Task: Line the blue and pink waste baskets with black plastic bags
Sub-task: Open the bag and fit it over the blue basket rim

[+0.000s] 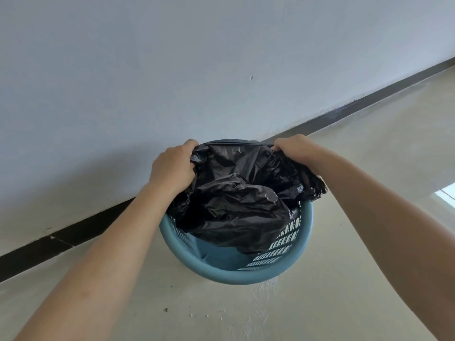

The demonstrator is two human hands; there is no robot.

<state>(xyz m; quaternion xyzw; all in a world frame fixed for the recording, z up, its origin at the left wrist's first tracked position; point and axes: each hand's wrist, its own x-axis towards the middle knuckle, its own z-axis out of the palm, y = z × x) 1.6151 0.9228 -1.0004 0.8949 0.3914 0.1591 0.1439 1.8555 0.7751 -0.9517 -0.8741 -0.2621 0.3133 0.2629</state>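
A round blue waste basket [229, 274] with slotted walls stands on the floor close to the wall. A crumpled black plastic bag [241, 193] hangs into it and covers the far half of its opening; the near inside wall and part of the bottom show bare blue. My left hand [172, 168] grips the bag's edge at the far left of the rim. My right hand [295, 150] grips the bag's edge at the far right. The bag's mouth is stretched taut between the two hands. No pink basket is in view.
A pale wall [197, 70] with a black skirting strip [369, 104] runs diagonally right behind the basket. The beige floor [344, 291] shows small bits of debris [166, 310] in front of the basket. A bright patch [446, 194] lies at the right edge.
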